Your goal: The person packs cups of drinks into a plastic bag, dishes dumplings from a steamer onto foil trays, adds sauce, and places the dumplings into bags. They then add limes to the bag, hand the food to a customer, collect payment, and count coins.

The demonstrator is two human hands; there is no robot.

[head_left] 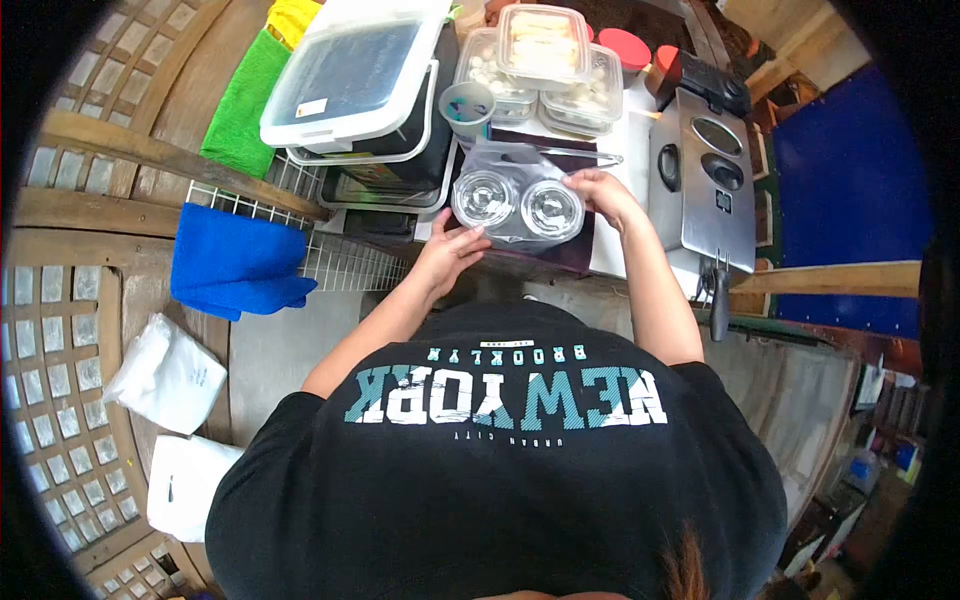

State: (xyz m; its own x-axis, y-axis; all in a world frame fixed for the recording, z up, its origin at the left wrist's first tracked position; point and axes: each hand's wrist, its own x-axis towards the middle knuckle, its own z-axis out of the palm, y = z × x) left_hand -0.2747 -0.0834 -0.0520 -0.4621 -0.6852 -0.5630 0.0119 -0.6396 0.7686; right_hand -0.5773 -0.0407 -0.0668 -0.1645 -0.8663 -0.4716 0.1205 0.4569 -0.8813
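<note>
A thin see-through plastic bag [503, 157] lies in front of me at the counter's near edge. In it, side by side, are two transparent round cups with domed lids, the left cup [484, 200] and the right cup [552, 209]. My left hand [452, 256] is at the bag's lower left corner, fingers curled against its edge by the left cup. At the upper right side, my right hand [605, 196] pinches the bag's edge between thumb and fingers. Just behind the bag lie metal tongs [590, 156]. What the cups contain, if anything, cannot be made out.
A lidded storage box [345, 80] stands left, beside a small cup [467, 108]. Several food containers [543, 45] are stacked behind. To the right sits a metal appliance [703, 180] with a black-handled utensil [719, 300]. A blue towel [238, 258] hangs over a wire rack [350, 262].
</note>
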